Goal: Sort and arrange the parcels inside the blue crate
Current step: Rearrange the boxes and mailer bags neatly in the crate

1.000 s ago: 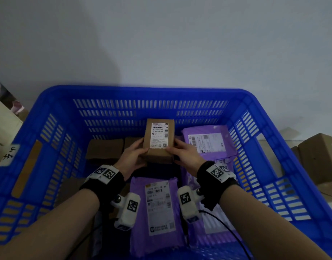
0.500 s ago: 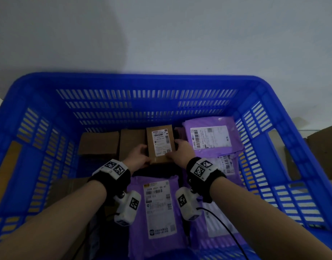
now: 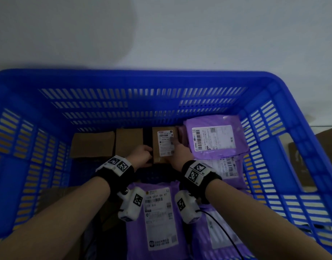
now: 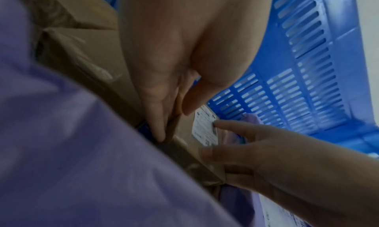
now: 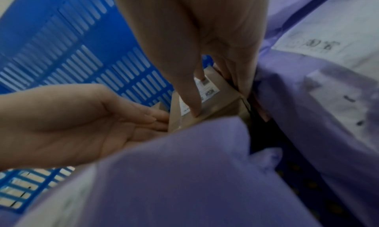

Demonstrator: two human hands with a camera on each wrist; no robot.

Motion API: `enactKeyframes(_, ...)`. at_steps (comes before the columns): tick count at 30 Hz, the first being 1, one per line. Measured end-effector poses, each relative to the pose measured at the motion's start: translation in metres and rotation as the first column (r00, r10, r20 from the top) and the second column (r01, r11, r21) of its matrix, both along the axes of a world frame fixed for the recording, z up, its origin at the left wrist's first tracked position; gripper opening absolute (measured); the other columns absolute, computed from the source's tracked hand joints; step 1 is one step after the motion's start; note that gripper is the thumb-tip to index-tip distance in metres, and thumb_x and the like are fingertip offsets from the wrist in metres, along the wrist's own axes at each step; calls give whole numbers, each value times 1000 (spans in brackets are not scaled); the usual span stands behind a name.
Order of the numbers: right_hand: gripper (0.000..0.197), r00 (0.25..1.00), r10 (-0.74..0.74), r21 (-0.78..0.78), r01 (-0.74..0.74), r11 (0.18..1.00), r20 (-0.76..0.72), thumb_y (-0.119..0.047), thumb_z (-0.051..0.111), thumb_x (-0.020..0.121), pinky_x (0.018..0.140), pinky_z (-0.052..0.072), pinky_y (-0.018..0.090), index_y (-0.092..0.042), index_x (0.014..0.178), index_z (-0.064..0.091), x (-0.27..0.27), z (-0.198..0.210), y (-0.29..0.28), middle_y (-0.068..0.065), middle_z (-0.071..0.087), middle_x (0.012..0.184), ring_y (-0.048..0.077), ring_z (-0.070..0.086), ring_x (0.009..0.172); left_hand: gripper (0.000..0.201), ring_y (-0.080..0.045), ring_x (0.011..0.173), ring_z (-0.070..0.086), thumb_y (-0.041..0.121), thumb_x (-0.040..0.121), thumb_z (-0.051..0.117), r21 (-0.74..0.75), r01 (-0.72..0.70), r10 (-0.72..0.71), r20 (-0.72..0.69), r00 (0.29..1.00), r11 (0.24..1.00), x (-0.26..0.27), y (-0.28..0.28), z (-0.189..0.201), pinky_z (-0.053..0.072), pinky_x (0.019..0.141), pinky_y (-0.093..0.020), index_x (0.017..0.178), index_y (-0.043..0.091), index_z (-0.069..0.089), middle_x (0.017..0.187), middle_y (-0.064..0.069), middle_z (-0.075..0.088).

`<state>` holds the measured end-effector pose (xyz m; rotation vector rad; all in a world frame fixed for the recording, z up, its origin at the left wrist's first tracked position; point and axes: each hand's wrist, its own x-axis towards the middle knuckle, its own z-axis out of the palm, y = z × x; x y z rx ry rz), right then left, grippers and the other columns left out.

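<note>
A small brown box (image 3: 164,149) with a white label lies in the back row of the blue crate (image 3: 142,77), between a plain brown box (image 3: 128,141) and a purple mailer (image 3: 214,136). My left hand (image 3: 142,156) rests straight fingers (image 5: 151,118) against the small box's left side. My right hand (image 3: 179,152) grips the box (image 5: 221,100): thumb and forefinger lie on the label, and the other fingers (image 5: 242,83) reach down its right side beside the mailer. In the left wrist view the forefinger (image 4: 221,124) touches the label.
Another brown box (image 3: 93,143) sits at the back left. Purple mailers lie front middle (image 3: 157,218) and along the right side (image 3: 227,166). Dark crate floor shows at the left. Cardboard (image 3: 328,134) stands outside the crate on the right. A pale wall rises behind.
Both hands have lowered the small labelled box from mid-air down into the back row of the crate. The left hand has slid from holding it to touching its side.
</note>
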<state>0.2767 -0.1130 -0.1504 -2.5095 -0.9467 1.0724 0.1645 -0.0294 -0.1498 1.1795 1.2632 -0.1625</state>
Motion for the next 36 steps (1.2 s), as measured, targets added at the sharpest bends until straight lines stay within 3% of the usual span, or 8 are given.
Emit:
enactKeyframes(7,72,996,91,-36,-91,995,-12,-31,70,80,106,41,36,-15,141,35,0,5,7,15,45,140,30,50,125,41,-26,126,48,1,96,43,-25,9,-7,100,995,1000,-5,9,23,42,97,-31,137,4,45,136,-15,51)
enactKeyframes(11,56,978,195,-124,-185,975,70,-17,61,86,103,44,35,-9,137,40,0,21,23,17,47,137,30,51,123,29,-26,109,58,4,96,47,114,-56,39,140,989,992,-27,34,40,48,91,-32,123,5,56,120,-16,61)
enactKeyframes(15,55,978,206,52,-206,977,8,-11,65,85,100,45,34,-4,136,44,-9,33,46,17,51,136,30,52,122,15,-25,88,61,1,94,49,220,-169,157,72,985,961,-57,54,40,52,80,-33,92,8,63,103,-17,63)
enactKeyframes(19,79,960,98,56,-86,995,-263,-11,75,77,103,45,35,-4,144,33,-27,29,59,17,44,142,28,48,126,17,-25,81,58,2,92,49,227,-172,190,-58,980,959,-85,58,30,51,79,-37,98,-1,65,89,-13,62)
enactKeyframes(24,72,900,-67,-66,42,997,-431,-4,64,86,98,49,37,-7,147,27,-40,23,62,15,42,142,30,50,122,21,-29,93,56,3,92,53,163,-113,134,-125,983,980,-96,48,24,50,83,-36,111,-4,60,103,-17,59)
enactKeyframes(28,59,882,-91,-127,36,991,-462,-3,56,91,94,50,36,-5,145,32,-46,27,63,16,51,132,29,53,116,6,-26,93,54,9,95,49,173,-27,50,-131,990,985,-92,46,26,47,81,-32,100,10,53,103,-13,56)
enactKeyframes(33,53,877,-100,-127,44,991,-470,-1,54,92,94,51,39,-6,142,37,-49,32,62,16,52,135,31,55,119,34,-26,96,53,8,96,48,148,11,6,-111,994,989,-91,40,22,49,86,-36,129,0,51,114,-18,56)
enactKeyframes(36,52,867,-108,-98,69,993,-486,2,54,90,73,55,31,-6,140,40,-48,39,59,16,56,129,25,61,100,36,-26,102,53,10,97,49,105,-90,94,-33,995,990,-91,37,27,47,88,-34,131,1,49,116,-15,54)
